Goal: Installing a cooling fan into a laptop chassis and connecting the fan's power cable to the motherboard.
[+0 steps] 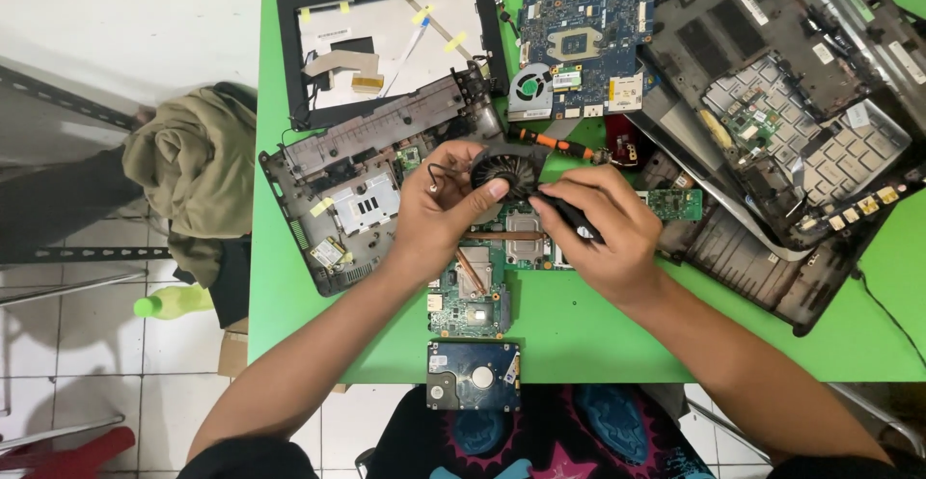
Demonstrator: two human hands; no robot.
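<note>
While the left hand (439,211) grips a round black cooling fan (508,170), the right hand (603,228) beside it closes on a black tool (579,220), above a circuit board (482,281).

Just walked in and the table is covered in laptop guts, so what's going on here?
A person sits at a green table strewn with dismantled laptop parts. Their left hand holds a small black cooling fan above a green circuit board, while the right hand grips a dark tool pointed at the fan. A hard drive lies at the near edge, a blue motherboard at the far side, and opened laptop shells sit on both sides.
</note>
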